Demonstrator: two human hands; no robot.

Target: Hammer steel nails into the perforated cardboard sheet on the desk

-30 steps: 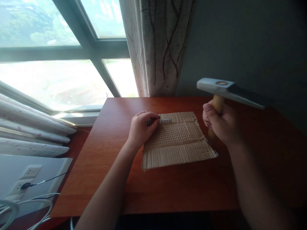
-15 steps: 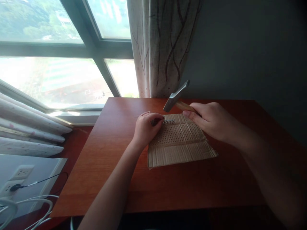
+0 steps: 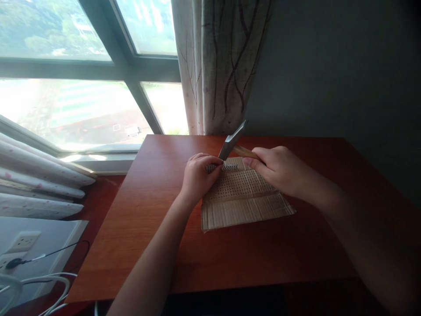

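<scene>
My right hand [image 3: 272, 166] grips the wooden handle of a hammer [image 3: 232, 142]. The hammer's metal head is tilted, its lower face close to the fingertips of my left hand [image 3: 202, 173]. Those left fingers are pinched together over the far left part of a cardboard sheet [image 3: 248, 210]; what they hold is too small and hidden to make out. Rows of small holes cover the middle of the cardboard. A row of small metal pieces that look like nails [image 3: 230, 167] stands up from it, just right of my left fingertips.
The cardboard lies on a reddish-brown wooden table [image 3: 141, 219]. Behind the table hang a patterned curtain [image 3: 223, 66] and a dark wall [image 3: 312, 79]. Windows [image 3: 82, 109] are on the left. A wall socket [image 3: 24, 241] with a plug and white cables [image 3: 62, 281] is at lower left.
The hammer has come down and to the left with my right hand, its head now nearer my left fingertips. My left hand keeps its pinch in nearly the same place.
</scene>
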